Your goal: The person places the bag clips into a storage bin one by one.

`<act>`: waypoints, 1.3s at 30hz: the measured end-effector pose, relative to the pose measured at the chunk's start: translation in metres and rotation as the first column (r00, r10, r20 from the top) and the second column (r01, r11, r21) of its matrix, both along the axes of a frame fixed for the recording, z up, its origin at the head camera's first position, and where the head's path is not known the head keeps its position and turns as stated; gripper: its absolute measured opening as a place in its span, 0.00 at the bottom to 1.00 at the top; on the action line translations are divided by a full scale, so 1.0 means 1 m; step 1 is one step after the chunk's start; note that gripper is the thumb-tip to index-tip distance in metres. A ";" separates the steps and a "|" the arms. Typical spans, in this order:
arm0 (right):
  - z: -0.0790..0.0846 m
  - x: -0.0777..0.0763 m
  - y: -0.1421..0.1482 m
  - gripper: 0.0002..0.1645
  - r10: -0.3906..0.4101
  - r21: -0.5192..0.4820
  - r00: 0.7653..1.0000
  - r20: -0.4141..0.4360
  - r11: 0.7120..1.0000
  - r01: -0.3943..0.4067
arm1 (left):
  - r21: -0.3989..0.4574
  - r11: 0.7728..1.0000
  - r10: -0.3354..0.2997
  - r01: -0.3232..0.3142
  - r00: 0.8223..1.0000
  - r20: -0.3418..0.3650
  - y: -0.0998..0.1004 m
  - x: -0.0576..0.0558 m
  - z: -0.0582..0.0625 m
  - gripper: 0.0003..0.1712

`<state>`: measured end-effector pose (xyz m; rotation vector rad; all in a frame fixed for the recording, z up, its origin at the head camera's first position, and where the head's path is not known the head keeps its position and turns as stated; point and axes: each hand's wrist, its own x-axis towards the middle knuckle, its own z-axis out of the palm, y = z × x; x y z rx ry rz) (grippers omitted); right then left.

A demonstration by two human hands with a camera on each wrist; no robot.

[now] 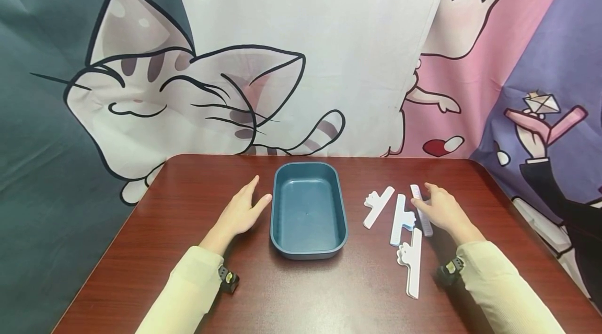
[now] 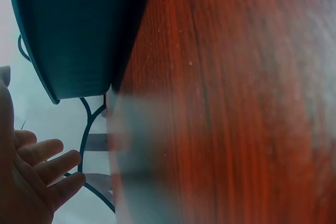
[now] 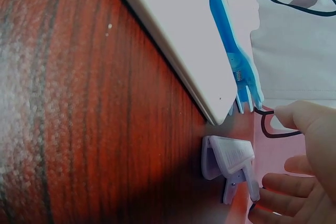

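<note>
My left hand [image 1: 239, 209] hovers just left of the blue plastic bin [image 1: 308, 254], thumb and fingers spread, holding nothing. In the left wrist view its fingers [image 2: 58, 167] reach out below the bin's side wall [image 2: 68, 40]. At the lavender bag clip [image 1: 425, 223], my right hand [image 1: 444, 211] is spread with the thumb over the clip's upper part. The right wrist view has this lavender clip [image 3: 236, 156] close beside the fingertips. Left of it lie a white clip with a blue handle [image 1: 397, 221], a white clip [image 1: 378, 209] and a nearer white clip [image 1: 414, 266].
Everything stands on a dark red wooden table [image 1: 235, 302]. A cartoon-printed cloth [image 1: 367, 62] hangs behind the table's far edge and around its sides. Wrist cameras are strapped at the left cuff [image 1: 199, 266] and right cuff [image 1: 484, 263].
</note>
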<state>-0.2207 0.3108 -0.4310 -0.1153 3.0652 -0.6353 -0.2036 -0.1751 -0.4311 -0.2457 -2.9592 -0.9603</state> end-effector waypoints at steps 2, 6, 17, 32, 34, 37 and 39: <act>0.000 0.000 0.000 0.45 -0.003 0.003 1.000 0.001 1.000 0.003 | 0.005 1.000 -0.001 0.001 1.000 -0.003 0.001 0.000 0.000 0.44; 0.000 0.000 0.000 0.44 -0.009 0.010 1.000 -0.004 1.000 0.009 | 0.016 1.000 -0.010 0.010 1.000 -0.011 0.002 0.001 0.000 0.44; -0.002 0.001 -0.001 0.39 -0.024 0.045 1.000 -0.019 0.999 0.025 | 0.067 0.997 -0.027 0.028 1.000 -0.015 0.007 0.002 0.000 0.43; -0.005 0.002 0.002 0.30 -0.028 0.074 0.999 -0.046 0.997 0.031 | 0.136 0.991 -0.013 0.008 0.999 0.035 0.015 0.000 -0.005 0.40; -0.005 0.002 0.003 0.29 -0.025 0.078 0.998 -0.053 0.997 0.029 | 0.143 0.990 -0.013 0.009 0.999 0.029 0.016 0.000 -0.006 0.40; -0.006 0.002 0.003 0.28 -0.023 0.083 0.998 -0.055 0.996 0.028 | 0.154 0.988 -0.012 0.008 1.000 0.027 0.018 0.000 -0.007 0.39; -0.006 0.002 0.003 0.27 -0.025 0.083 0.998 -0.053 0.996 0.029 | 0.166 0.986 -0.015 0.010 1.000 0.026 0.018 0.000 -0.007 0.37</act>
